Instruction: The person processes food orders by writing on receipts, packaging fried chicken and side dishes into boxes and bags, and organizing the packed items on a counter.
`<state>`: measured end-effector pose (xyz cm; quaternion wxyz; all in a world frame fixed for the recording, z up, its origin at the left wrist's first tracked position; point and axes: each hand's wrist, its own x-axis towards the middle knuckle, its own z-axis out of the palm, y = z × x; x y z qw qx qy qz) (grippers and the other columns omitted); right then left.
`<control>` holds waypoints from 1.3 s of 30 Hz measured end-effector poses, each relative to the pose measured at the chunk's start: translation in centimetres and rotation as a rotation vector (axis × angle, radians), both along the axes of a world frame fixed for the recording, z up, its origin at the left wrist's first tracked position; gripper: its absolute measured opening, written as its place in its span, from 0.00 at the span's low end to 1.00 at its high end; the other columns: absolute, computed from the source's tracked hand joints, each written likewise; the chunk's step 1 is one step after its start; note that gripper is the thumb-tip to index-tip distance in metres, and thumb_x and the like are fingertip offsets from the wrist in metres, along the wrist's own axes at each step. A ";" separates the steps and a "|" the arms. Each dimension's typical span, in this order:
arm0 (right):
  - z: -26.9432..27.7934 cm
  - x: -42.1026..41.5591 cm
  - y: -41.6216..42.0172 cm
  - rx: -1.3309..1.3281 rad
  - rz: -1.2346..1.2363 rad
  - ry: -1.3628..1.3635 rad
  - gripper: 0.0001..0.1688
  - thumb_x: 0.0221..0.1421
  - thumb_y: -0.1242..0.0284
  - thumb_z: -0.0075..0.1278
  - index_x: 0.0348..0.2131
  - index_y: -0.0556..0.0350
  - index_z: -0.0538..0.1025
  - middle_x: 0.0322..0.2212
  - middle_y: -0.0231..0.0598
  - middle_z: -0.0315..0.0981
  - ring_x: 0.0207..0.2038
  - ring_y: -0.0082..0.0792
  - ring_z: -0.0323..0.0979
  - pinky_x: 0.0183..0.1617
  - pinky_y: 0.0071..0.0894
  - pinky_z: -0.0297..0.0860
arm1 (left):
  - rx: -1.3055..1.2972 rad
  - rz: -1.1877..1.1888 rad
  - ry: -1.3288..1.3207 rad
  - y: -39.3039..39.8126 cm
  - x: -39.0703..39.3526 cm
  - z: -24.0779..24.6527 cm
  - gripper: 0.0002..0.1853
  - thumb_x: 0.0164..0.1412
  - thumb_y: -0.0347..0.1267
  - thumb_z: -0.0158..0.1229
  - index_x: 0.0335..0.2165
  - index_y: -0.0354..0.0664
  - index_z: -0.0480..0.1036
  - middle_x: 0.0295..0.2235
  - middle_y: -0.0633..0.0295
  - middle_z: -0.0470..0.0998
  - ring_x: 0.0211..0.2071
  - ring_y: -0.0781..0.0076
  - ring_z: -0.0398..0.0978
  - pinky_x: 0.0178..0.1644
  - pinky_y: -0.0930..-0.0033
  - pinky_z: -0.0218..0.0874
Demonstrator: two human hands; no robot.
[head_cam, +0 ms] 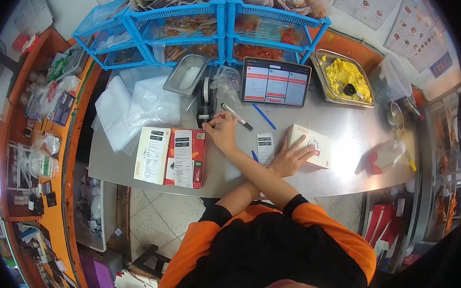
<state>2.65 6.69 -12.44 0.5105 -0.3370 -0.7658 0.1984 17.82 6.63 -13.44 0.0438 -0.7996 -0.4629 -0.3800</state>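
Observation:
My forearms cross, the right one above the left. My left hand (292, 158) reaches to the right and rests on a white cardboard food box (318, 146) with red print, fingers across its top and thumb at its left side. My right hand (221, 129) is at the front end of a black tape dispenser (204, 102), fingertips close together; whether they pinch tape is too small to tell. A printed paper slip (265, 147) lies left of the box. A cream box (152, 154) and a red box (199, 157), each bearing a slip, stand side by side at the left.
Behind are a tablet (276, 81), a metal pan (186, 73) of white powder, a tray of yellow food (345, 77) and blue stacked baskets (224, 37). Plastic bags (152, 101) lie at the left. A marker (236, 116) and a blue stick (264, 116) lie near my right hand.

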 end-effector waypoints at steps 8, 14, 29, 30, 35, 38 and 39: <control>-2.6 3.0 4.8 -0.101 0.260 -0.467 0.06 0.47 0.76 0.56 0.25 0.61 0.75 0.23 0.50 0.70 0.26 0.40 0.72 0.31 0.32 0.69 | 0.002 -0.054 -0.019 0.7 0.8 0.3 0.20 0.55 0.30 0.52 0.48 0.48 0.74 0.52 0.67 0.68 0.61 0.52 0.55 0.62 0.25 0.41; 4.6 14.5 -1.1 -0.470 0.023 0.103 0.08 0.59 0.74 0.48 0.36 0.62 0.73 0.24 0.40 0.74 0.24 0.28 0.71 0.30 0.28 0.68 | -0.053 0.132 0.084 -0.1 0.2 0.1 0.24 0.57 0.33 0.51 0.53 0.47 0.69 0.57 0.66 0.64 0.63 0.52 0.52 0.62 0.26 0.39; 0.2 31.1 -0.6 -0.365 -0.453 -0.030 0.29 0.52 0.77 0.56 0.54 0.56 0.67 0.14 0.35 0.68 0.15 0.22 0.64 0.21 0.25 0.61 | -0.419 -0.219 -0.641 0.8 -2.4 1.7 0.23 0.56 0.33 0.58 0.52 0.50 0.69 0.54 0.55 0.63 0.59 0.50 0.55 0.60 0.38 0.48; -0.7 31.0 -1.7 -0.329 -0.409 -0.102 0.23 0.52 0.74 0.58 0.48 0.55 0.70 0.14 0.37 0.68 0.14 0.26 0.64 0.21 0.27 0.61 | -0.393 -0.020 -0.554 0.4 -3.5 1.8 0.25 0.55 0.35 0.60 0.52 0.48 0.68 0.54 0.55 0.62 0.58 0.50 0.55 0.59 0.40 0.48; 1.3 25.0 -5.4 -0.217 -0.114 -0.574 0.12 0.52 0.63 0.54 0.30 0.53 0.75 0.16 0.42 0.73 0.17 0.44 0.73 0.23 0.40 0.67 | -0.495 0.616 -0.097 -3.3 -9.0 0.3 0.37 0.44 0.44 0.68 0.52 0.48 0.65 0.53 0.60 0.59 0.51 0.54 0.57 0.52 0.54 0.52; 0.4 23.7 -4.7 -0.307 -0.152 -0.665 0.08 0.51 0.67 0.49 0.25 0.53 0.72 0.15 0.44 0.73 0.18 0.46 0.73 0.24 0.42 0.68 | -0.466 0.586 -0.039 -4.9 -12.1 1.4 0.30 0.46 0.39 0.67 0.48 0.47 0.68 0.50 0.63 0.63 0.51 0.58 0.59 0.51 0.57 0.53; 0.9 23.6 -4.2 -0.307 -0.192 -0.683 0.08 0.52 0.68 0.49 0.24 0.53 0.72 0.15 0.44 0.73 0.18 0.47 0.73 0.24 0.43 0.68 | -0.456 0.571 -0.032 -5.6 -13.4 1.5 0.27 0.47 0.37 0.67 0.46 0.46 0.69 0.49 0.63 0.65 0.51 0.58 0.61 0.50 0.57 0.54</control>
